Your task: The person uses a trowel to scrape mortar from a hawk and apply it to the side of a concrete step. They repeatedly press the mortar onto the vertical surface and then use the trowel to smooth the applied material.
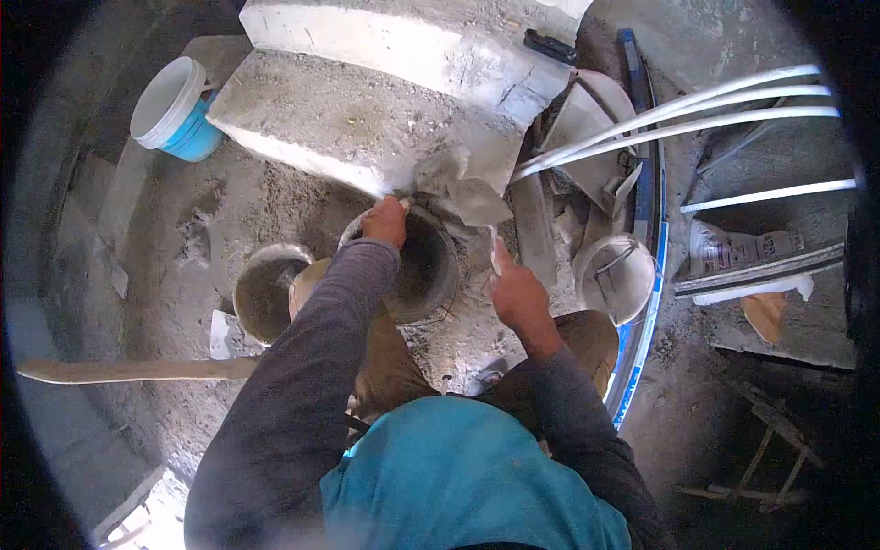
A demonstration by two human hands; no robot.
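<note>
My left hand [385,220] is closed at the far left rim of a dark, dusty bucket [446,266] between my knees. Its fingertips are partly hidden, but they seem to grip the rim. My right hand [521,298] is wrapped round the pale handle of a trowel [481,203]. The trowel's grey blade points away from me, beyond the bucket's right side, near the lower edge of a dusty step. The inside of the bucket is in shadow, so what it contains is hard to make out.
Dusty concrete steps [339,101] rise ahead. A second bucket [246,298] stands left, a white pail [623,280] right, and a white-and-blue bucket [188,115] far left. White pipes [678,115] jut in from the right. A wooden handle [137,370] lies to the left.
</note>
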